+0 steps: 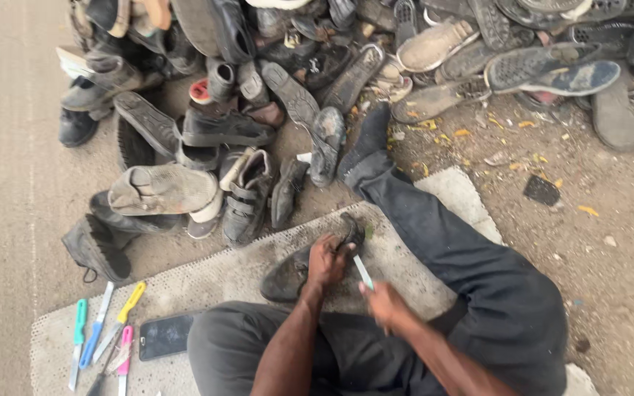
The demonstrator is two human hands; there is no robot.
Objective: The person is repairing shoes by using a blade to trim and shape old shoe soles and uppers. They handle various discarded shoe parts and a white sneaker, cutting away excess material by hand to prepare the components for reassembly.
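The right hand (pixel 385 302) is blurred, fingers closed around a knife (pixel 363 272). The left hand (pixel 326 259) grips a dark shoe (pixel 288 277) on the mat (pixel 214 282). Beyond the mat sits a worn shoe heap (pixel 346 66); spare knives (pixel 100 330) and a phone (pixel 164 336) lie left.

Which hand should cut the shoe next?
Probably the right hand: it already holds the knife, blade pointing at the dark shoe. The left hand is busy pressing that shoe down.
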